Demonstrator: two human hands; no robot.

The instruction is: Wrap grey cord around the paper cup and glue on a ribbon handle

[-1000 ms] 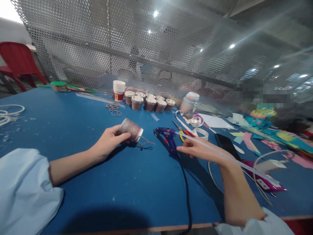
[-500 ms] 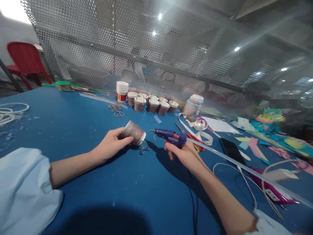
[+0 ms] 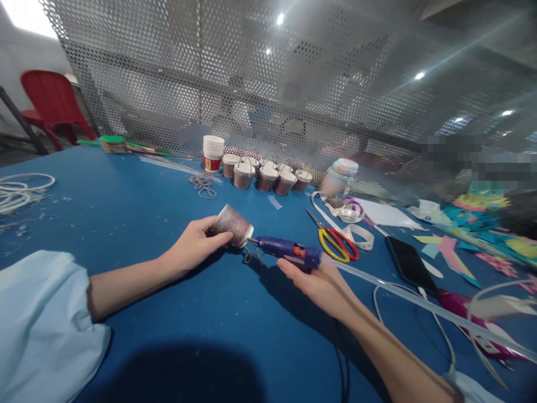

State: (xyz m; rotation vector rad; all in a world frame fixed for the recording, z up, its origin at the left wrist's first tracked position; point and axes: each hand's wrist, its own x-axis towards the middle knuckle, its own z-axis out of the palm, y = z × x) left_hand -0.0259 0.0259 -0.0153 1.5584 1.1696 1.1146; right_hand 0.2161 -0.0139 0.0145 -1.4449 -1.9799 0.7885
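My left hand (image 3: 197, 243) is closed round a small paper cup (image 3: 233, 225) wrapped in grey-brown cord, tipped on its side with its white rim toward the right. A loose end of cord (image 3: 248, 258) dangles below the rim. In my right hand (image 3: 316, 277) is a blue glue gun (image 3: 289, 251), gripped by its handle, with a long clear glue stick (image 3: 390, 286) running out of its back. The nozzle is at the cup's white rim; whether it touches cannot be made out.
Several cord-wrapped cups (image 3: 266, 178) stand at the back beside a stack of white cups (image 3: 213, 152). Scissors (image 3: 335, 240), a white ribbon (image 3: 363, 238) and a phone (image 3: 408, 260) lie to the right. White cord (image 3: 25, 187) is coiled at far left.
The glue gun has moved left and slightly down, bringing its nozzle from a gap away up to the cup's rim. The left hand keeps its hold on the cup.
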